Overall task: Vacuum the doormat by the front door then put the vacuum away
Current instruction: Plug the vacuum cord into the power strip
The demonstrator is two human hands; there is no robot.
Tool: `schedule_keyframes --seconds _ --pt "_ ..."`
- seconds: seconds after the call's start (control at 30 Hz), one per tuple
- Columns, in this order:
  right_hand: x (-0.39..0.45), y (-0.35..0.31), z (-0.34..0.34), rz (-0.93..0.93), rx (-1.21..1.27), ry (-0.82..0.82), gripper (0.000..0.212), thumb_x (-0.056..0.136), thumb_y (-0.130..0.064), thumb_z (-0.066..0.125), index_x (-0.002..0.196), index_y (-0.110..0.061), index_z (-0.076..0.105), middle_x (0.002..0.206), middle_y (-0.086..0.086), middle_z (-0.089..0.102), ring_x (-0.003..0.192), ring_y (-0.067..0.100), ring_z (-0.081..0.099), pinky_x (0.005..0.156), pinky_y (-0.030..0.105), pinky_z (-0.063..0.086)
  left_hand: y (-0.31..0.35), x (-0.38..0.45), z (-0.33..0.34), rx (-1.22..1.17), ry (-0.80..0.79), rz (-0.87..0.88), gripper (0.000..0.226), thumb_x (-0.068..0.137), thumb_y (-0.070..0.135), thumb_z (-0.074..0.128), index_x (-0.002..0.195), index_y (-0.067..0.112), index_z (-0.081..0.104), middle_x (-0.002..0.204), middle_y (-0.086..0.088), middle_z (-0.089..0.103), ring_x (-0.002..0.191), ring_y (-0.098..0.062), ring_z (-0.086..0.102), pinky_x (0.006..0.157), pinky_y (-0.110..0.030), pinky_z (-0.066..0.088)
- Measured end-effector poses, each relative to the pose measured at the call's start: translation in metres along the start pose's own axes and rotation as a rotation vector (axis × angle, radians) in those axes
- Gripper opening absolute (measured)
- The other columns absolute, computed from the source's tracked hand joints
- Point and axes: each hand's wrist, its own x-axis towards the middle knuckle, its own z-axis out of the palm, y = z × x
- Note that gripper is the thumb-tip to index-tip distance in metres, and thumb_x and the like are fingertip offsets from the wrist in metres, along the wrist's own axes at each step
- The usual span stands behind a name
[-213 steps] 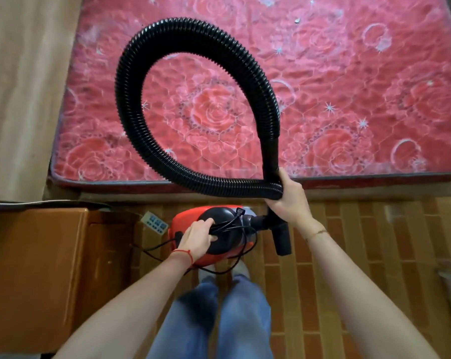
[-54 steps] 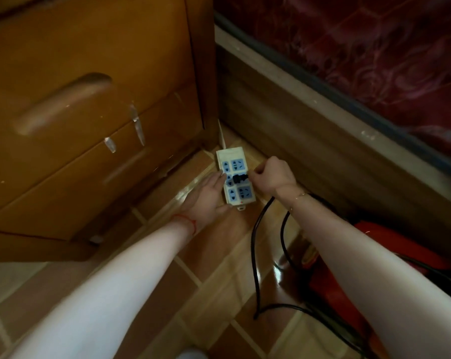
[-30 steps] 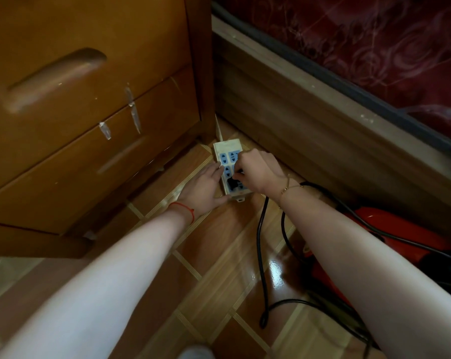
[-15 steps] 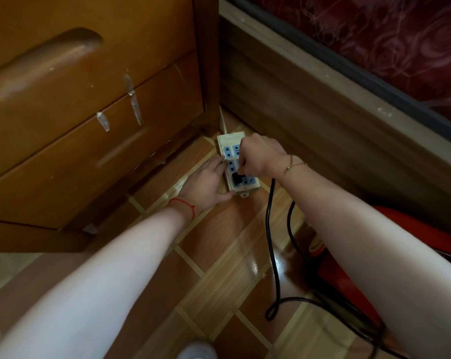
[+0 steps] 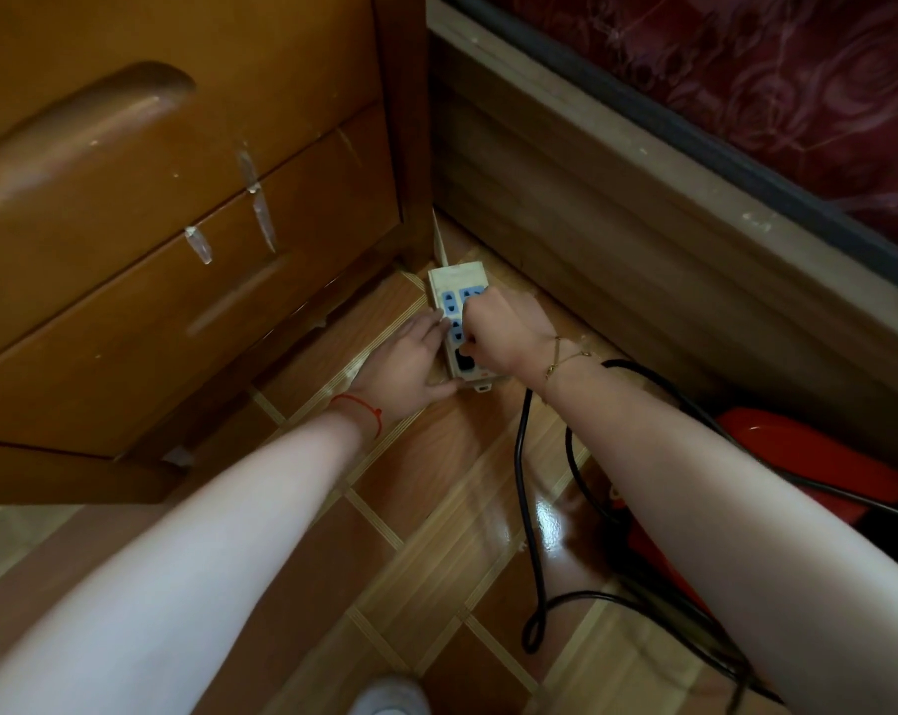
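Note:
A white power strip (image 5: 454,286) with blue sockets lies on the floor in the corner between the drawer unit and the bed frame. My left hand (image 5: 411,366) lies flat against its left side and steadies it. My right hand (image 5: 498,338) is closed over the strip, fingers on the black plug (image 5: 465,362) that sits in the nearest socket. The black cord (image 5: 527,482) runs from under my right wrist and loops over the tiles. The red vacuum body (image 5: 798,456) shows on the floor at the right, mostly hidden behind my right forearm.
A wooden drawer unit (image 5: 178,224) fills the upper left. The wooden bed frame (image 5: 617,198) with a red patterned mattress (image 5: 772,69) runs along the right. The floor (image 5: 436,534) is glossy brown tile. My shoe tip (image 5: 390,699) shows at the bottom.
I went from standing with the vacuum and hose in hand to crouching at the power strip. My right hand moved the plug down the strip and now presses on it at the nearest socket.

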Motion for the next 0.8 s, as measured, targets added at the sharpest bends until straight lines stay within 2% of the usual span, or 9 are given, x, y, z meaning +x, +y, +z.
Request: schedule_keyframes --seconds 0.1,0.27,0.37,0.5,0.63,0.73,0.8 --pt "-0.002 -0.001 0.003 0.006 -0.016 0.011 0.019 0.091 -0.024 0.061 0.101 -0.009 0.066 0.104 0.01 0.064 0.092 0.025 0.063 0.062 0.031 0.039 0.002 -0.001 -0.002 0.02 -0.01 -0.005 0.085 0.088 0.053 0.061 0.152 0.008 0.027 0.158 -0.007 0.024 0.146 -0.019 0.021 0.117 -0.029 0.022" --pt "-0.003 -0.007 0.004 0.029 -0.042 0.005 0.023 0.094 -0.023 0.059 0.113 -0.009 0.06 0.113 0.01 0.061 0.101 0.025 0.062 0.067 0.031 0.039 0.002 -0.001 -0.001 0.046 -0.059 -0.006 0.09 0.088 0.058 0.058 0.153 0.008 0.021 0.16 -0.008 0.019 0.148 -0.021 0.016 0.121 -0.033 0.018" --pt "-0.005 -0.007 0.009 0.094 0.035 0.03 0.031 0.098 -0.034 0.05 0.112 -0.009 0.061 0.113 0.01 0.061 0.101 0.026 0.061 0.069 0.031 0.038 0.001 0.0 -0.003 0.052 -0.081 -0.007 0.086 0.09 0.053 0.057 0.154 0.009 0.021 0.16 -0.01 0.018 0.148 -0.023 0.015 0.122 -0.034 0.014" --pt "-0.001 -0.006 0.005 0.182 0.242 0.084 0.046 0.099 -0.049 0.04 0.111 -0.01 0.06 0.111 0.012 0.061 0.097 0.028 0.061 0.067 0.033 0.039 -0.003 0.002 -0.011 0.027 -0.065 0.003 0.071 0.091 0.042 0.06 0.147 0.007 0.035 0.154 -0.011 0.03 0.144 -0.027 0.026 0.118 -0.043 0.026" --pt "-0.013 -0.004 -0.021 0.195 0.417 0.115 0.048 0.098 -0.047 0.045 0.128 -0.01 0.054 0.116 0.013 0.06 0.103 0.027 0.06 0.068 0.031 0.041 0.008 -0.004 -0.033 0.007 -0.077 -0.012 0.062 0.091 0.033 0.063 0.142 0.006 0.042 0.148 -0.012 0.039 0.138 -0.028 0.035 0.114 -0.041 0.032" --pt "-0.04 0.001 -0.052 0.232 0.493 0.136 0.049 0.098 -0.045 0.047 0.134 -0.011 0.049 0.126 0.01 0.057 0.116 0.026 0.053 0.084 0.034 0.046 0.034 -0.013 -0.068 -0.023 -0.101 -0.057 0.063 0.091 0.029 0.064 0.145 0.01 0.038 0.15 -0.012 0.039 0.141 -0.028 0.032 0.116 -0.042 0.029" --pt "-0.062 0.006 -0.077 0.245 0.515 0.138 0.051 0.098 -0.042 0.047 0.138 -0.011 0.043 0.135 0.01 0.05 0.125 0.026 0.044 0.097 0.036 0.042 0.053 -0.021 -0.099 0.014 -0.132 -0.074 0.064 0.092 0.031 0.062 0.148 0.016 0.034 0.153 -0.008 0.037 0.142 -0.027 0.031 0.115 -0.045 0.031"
